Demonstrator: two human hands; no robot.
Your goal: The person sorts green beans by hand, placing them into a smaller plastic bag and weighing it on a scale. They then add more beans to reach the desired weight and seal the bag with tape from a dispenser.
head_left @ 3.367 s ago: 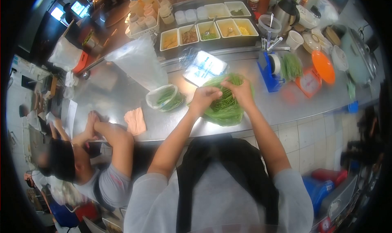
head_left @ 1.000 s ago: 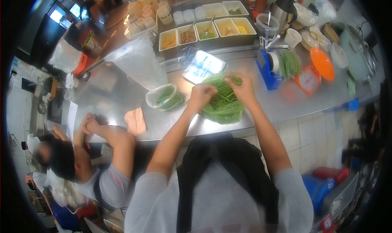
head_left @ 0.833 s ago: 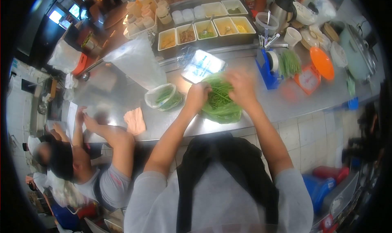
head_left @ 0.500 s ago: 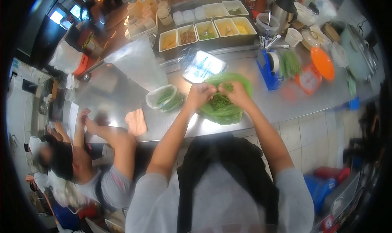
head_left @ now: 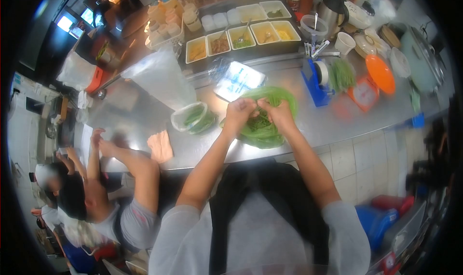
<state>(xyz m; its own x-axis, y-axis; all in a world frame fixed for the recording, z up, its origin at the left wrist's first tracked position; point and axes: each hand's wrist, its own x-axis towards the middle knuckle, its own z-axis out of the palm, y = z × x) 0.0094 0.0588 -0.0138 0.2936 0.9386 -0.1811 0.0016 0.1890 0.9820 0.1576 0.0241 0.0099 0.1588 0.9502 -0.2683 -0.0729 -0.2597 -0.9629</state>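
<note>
A light-green plastic bag (head_left: 263,142) sits wide open at the counter's front edge, holding thin green vegetable stalks (head_left: 263,124). My left hand (head_left: 241,112) is over the bag's left side, thumb and fingertips pinched together. Close beside it, my right hand (head_left: 279,113) is closed in a similar pinch, the fingertips of both hands nearly meeting. A thin green stalk seems to run between them, though the fingers partly hide it. To the left stands a clear plastic bag (head_left: 179,121) with longer green stalks inside.
Behind the hands lies a white-and-blue plastic packet (head_left: 239,81). A blue tape dispenser (head_left: 313,84), an orange scale (head_left: 364,93) and a row of food tubs (head_left: 219,43) stand farther back. A peach cloth (head_left: 160,146) lies left, near a co-worker's hands (head_left: 99,139).
Both hands have shifted slightly, and the fingertips have changed position over the bag. The green piece that showed at my right hand is now less visible. The co-worker's head has moved a little.
</note>
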